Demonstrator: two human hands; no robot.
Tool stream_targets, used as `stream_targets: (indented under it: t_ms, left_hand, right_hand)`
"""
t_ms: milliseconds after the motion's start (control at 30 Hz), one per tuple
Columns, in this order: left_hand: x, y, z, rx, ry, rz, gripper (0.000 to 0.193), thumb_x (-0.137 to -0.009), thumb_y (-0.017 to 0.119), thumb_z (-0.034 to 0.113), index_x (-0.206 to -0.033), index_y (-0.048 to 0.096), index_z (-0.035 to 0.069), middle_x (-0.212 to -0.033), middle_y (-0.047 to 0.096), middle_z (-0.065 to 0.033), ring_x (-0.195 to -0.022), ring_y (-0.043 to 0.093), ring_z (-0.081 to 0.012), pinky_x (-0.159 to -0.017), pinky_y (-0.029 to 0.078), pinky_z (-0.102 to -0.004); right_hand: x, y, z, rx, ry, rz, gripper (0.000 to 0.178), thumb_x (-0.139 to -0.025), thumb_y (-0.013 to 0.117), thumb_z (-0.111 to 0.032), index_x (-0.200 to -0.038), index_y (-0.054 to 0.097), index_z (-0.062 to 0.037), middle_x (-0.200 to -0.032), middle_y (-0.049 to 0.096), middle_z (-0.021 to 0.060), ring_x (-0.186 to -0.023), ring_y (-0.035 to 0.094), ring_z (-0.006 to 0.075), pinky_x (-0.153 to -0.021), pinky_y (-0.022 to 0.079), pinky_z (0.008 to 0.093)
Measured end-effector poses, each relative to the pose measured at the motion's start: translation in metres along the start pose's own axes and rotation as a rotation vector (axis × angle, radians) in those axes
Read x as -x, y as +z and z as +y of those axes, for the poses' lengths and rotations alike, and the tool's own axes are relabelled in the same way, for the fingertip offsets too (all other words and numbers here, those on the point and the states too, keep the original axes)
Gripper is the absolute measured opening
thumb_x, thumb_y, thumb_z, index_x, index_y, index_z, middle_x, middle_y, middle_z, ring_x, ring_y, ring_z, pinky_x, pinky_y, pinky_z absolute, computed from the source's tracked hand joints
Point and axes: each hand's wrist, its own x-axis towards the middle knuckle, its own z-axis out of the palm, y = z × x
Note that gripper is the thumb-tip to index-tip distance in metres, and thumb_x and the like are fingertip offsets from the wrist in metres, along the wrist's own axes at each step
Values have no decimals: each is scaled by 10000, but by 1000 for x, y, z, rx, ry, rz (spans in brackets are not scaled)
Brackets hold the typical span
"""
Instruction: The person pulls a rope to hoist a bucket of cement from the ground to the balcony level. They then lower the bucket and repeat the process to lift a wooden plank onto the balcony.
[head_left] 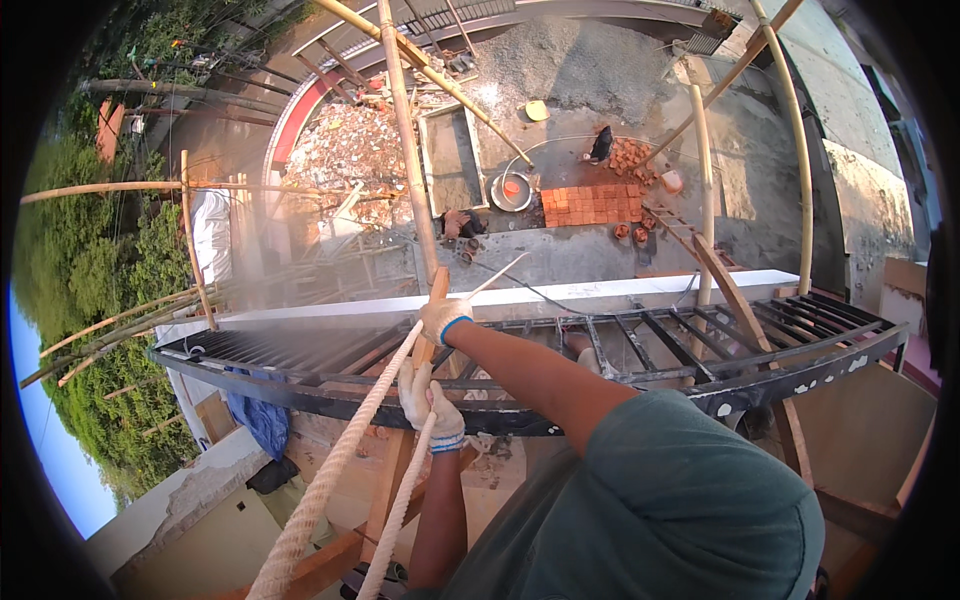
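My right hand point(443, 319), in a pale knit work glove with a blue cuff, is closed round a thick white rope point(345, 440) beside the top of a wooden post point(437, 285). Beyond that hand the rope runs out over the drop and narrows with distance. Just below, my left hand point(432, 410), gloved alike, is closed round a second length of the rope point(402, 490), close against the post. Both lengths come up from the lower edge. Part of the post and the fingers' far sides are hidden.
A black metal railing point(640, 398) curves across in front of me. Bamboo poles point(408, 130) rise beyond it. Far below are stacked red bricks point(592, 205), a round basin point(511, 192), a gravel heap point(570, 75) and two people. A blue tarp point(260, 412) hangs at left.
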Motion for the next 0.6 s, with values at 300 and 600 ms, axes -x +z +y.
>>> stream_targets:
  t_ms: [300, 600]
  left_hand:
    - [5, -4, -4, -14, -2, 16, 333, -969, 603, 130, -1189, 756, -67, -1398, 635, -337, -1325, 597, -487, -1166, 425, -569]
    - [3, -1, -9, 31, 16, -29, 322, -888, 569, -85, -1138, 770, -50, -1411, 626, -336, -1326, 612, -469, -1135, 484, -522]
  right_hand:
    - [2, -24, 14, -12, 28, 129, 335, -970, 657, -340, -1189, 808, -135, -1176, 800, 122, -1116, 766, 339, -947, 599, 489]
    - [-6, -15, 21, -59, 87, 86, 341, -960, 688, -331, -1198, 817, -124, -1152, 812, 112, -1090, 780, 326, -871, 623, 479]
